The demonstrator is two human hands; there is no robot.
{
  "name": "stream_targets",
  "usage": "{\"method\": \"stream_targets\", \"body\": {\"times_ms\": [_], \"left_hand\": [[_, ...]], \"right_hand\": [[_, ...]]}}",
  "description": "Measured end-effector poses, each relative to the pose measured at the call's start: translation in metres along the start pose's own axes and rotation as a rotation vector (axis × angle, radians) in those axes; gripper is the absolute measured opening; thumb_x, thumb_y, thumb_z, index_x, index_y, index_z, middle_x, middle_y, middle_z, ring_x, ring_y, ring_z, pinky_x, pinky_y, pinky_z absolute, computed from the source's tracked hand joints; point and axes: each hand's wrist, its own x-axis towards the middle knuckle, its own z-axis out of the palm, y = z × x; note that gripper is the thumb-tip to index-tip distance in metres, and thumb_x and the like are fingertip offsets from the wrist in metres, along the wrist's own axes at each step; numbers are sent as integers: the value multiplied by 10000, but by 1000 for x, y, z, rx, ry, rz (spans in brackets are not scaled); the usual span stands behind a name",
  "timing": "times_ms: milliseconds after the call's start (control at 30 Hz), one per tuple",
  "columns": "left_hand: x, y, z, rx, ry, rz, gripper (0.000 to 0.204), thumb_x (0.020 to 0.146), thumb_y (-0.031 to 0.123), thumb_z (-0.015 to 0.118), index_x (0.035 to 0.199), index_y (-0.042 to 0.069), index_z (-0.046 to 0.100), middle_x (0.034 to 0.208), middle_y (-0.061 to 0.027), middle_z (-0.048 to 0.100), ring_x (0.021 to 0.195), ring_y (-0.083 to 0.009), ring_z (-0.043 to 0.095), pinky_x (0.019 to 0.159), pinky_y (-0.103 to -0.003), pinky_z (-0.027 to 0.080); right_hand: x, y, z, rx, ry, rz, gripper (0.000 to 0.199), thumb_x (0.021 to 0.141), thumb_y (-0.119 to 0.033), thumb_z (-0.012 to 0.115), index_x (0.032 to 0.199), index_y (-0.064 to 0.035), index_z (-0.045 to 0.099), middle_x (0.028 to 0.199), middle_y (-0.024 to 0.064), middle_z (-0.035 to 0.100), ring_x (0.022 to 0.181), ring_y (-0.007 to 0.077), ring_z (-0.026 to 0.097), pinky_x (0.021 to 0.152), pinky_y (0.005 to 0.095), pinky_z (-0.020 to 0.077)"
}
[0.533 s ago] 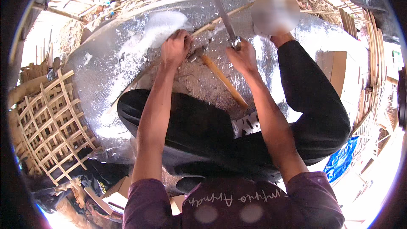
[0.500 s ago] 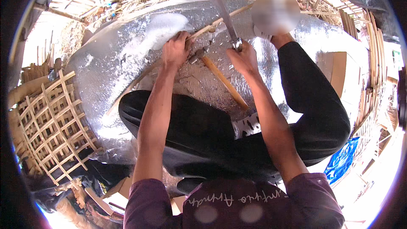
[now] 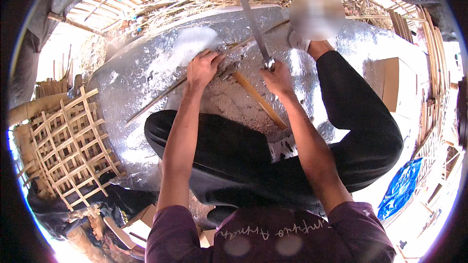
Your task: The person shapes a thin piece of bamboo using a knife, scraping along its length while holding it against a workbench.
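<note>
With closed fingers my left hand (image 3: 202, 72) grips a long thin bamboo strip (image 3: 156, 100). The strip slants from the lower left up toward my right foot. In my right hand (image 3: 279, 79) is the handle of a long knife (image 3: 251, 19). Its straight grey blade points up and away, crossing the strip beyond my right fist. Between my hands lies a hammer (image 3: 261, 102) with a yellowish wooden handle. The hammer's metal head rests close to my left fingers, partly hard to make out. All this is above a shiny silver sheet (image 3: 117, 87) on the ground.
A woven bamboo lattice (image 3: 70, 148) lies at my left. My black-trousered legs (image 3: 358, 102) fold around the work spot. A cardboard box (image 3: 390, 85) and blue plastic (image 3: 399, 190) are on the right. Bamboo scraps (image 3: 161, 12) pile up along the far edge.
The view has shifted slightly. My left hand sits a little lower, and the knife in my right hand has come slightly down. Both hands keep their hold.
</note>
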Motion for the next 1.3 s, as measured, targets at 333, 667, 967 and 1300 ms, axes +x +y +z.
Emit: {"method": "stream_targets", "body": {"times_ms": [333,667,967,1300], "left_hand": [[4,-8,26,104,255,243,96,807,175,696,849,95,663,825,-60,585,782,-293,612,679,-402,527],[7,-4,26,-41,246,189,84,808,110,676,890,103,658,884,-58,640,804,-300,626,688,-406,534],[7,-7,27,60,210,209,110,818,127,655,926,111,639,894,-61,619,817,-301,627,694,-424,545],[4,-10,29,20,198,197,85,871,151,632,879,68,615,874,-94,625,819,-316,618,696,-418,517]], "right_hand": [[-2,23,28,-277,120,-221,297,748,-188,665,1007,-63,591,810,214,671,764,418,659,681,493,529],[6,31,26,-261,71,-130,297,739,-188,688,1001,-75,601,806,223,671,784,422,659,697,488,531],[3,11,24,-328,60,-135,306,767,-201,649,1016,-36,580,830,262,659,785,443,657,709,519,526],[-4,-83,-25,-123,230,-453,309,762,-183,677,1009,-25,579,757,179,670,641,347,678,561,421,538]]}}
